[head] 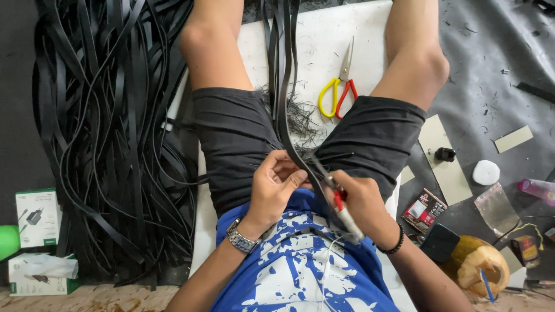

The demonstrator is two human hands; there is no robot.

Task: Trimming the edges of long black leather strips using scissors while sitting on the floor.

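I sit with my legs apart over a white board [324, 46]. My left hand [276, 185] pinches a long black strip [283, 110] that runs up between my legs. My right hand [361, 199] grips a slim utility knife [341, 202] with a silver and red handle, its tip laid against the strip near my left fingers. Thin black shavings [300, 118] lie on the board just above my hands. A metal watch is on my left wrist and a black bead bracelet on my right.
A big tangle of black strips [115, 133] fills the left. Scissors [340, 86] with yellow and red handles lie on the board. At right are a coconut [477, 263], a white round lump [485, 172], cardboard pieces and small packets. Boxes [36, 216] sit at the lower left.
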